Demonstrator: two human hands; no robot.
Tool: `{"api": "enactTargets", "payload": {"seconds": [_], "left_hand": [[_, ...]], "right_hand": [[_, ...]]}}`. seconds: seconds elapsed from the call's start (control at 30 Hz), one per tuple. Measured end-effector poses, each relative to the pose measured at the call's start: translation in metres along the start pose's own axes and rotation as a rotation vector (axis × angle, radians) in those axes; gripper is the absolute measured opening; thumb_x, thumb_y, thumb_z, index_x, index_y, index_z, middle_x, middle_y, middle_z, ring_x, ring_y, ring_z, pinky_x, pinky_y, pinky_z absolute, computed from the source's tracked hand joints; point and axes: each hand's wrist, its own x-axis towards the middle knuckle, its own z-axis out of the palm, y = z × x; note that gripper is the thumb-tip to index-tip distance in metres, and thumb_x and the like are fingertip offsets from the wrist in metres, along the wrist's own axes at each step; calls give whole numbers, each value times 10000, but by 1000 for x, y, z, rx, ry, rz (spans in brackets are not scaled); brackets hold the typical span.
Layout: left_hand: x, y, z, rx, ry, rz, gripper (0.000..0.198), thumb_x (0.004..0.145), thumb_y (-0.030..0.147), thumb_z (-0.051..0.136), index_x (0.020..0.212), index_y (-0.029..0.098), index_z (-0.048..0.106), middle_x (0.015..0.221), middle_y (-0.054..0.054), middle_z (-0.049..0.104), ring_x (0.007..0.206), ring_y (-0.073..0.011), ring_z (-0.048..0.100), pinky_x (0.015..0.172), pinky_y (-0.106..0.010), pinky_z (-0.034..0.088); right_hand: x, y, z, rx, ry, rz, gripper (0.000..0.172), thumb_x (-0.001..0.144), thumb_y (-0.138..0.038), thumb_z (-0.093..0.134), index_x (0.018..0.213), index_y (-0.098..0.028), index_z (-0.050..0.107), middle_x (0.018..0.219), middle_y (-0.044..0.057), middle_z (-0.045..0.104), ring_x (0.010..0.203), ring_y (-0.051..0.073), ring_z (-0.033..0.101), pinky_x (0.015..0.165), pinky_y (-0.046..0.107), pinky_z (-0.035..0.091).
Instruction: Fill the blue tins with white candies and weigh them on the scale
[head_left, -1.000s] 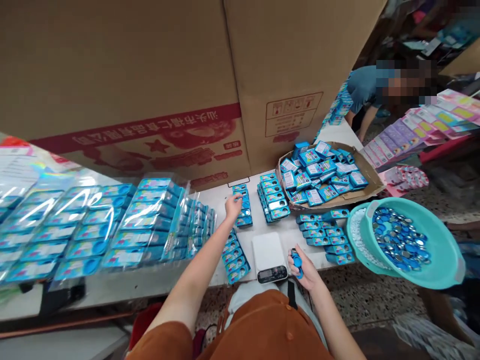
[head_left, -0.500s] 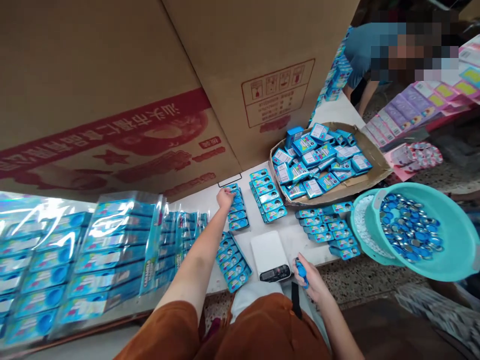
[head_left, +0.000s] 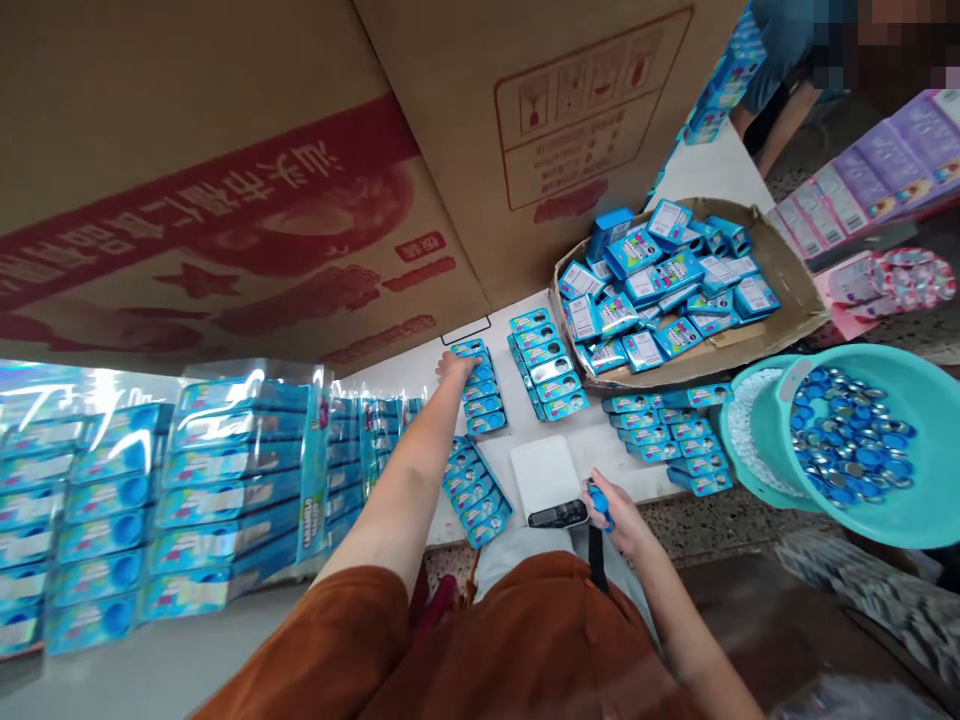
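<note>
My left hand [head_left: 456, 368] reaches over the far end of a short row of small blue printed boxes [head_left: 485, 405] with round holes. Its fingers look apart and touch the end box; part of them is hidden. Closed around several blue round caps [head_left: 599, 503], my right hand [head_left: 621, 522] is beside the front edge of a white digital scale [head_left: 546, 475], whose top is bare. Two more rows of these boxes flank the scale: blue boxes at the left [head_left: 476, 492] and blue boxes behind it [head_left: 549, 368].
A cardboard tray [head_left: 795, 300] of jumbled blue boxes stands behind right. Further right, a turquoise basin [head_left: 930, 440] of blue and silver caps overlaps a bowl of white pellets [head_left: 754, 430]. Bagged boxes [head_left: 225, 490] fill the left. A large carton [head_left: 247, 200] blocks the back. A person's arm [head_left: 784, 130] shows.
My view has shifted, so the tray and basin lie further right. My left hand's fingers have spread at the row's far end. The right hand still holds the caps by the scale.
</note>
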Motion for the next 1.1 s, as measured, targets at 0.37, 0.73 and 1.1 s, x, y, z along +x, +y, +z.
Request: {"api": "enactTargets", "payload": {"seconds": [0.37,0.73,1.1], "left_hand": [[-144,-21,-13,-246,215,547,483,874,370,528,1299,172,412,1330,-149,452,1290,-271,363,1091,-424,272],[-242,-72,-15,-491,-855,772,329,763,446,676,940,172,716,906,-62,706,847,-190,624,808,-318,493],[-63,-21,-20,-641,-84,227,251,751,255,610,970,157,684,911,-37,686,666,-129,631,656,-255,508]], "right_hand": [[11,-16,46,36,-147,38,500,771,-658,565,764,-160,526,555,-55,472,369,14,316,354,160,147],[27,-4,63,-245,-325,115,520,760,-691,545,785,-172,516,532,-57,471,367,20,289,364,171,110],[27,-1,39,-251,-165,22,540,734,-708,556,741,-170,504,530,-74,421,367,15,294,374,182,129]]}}
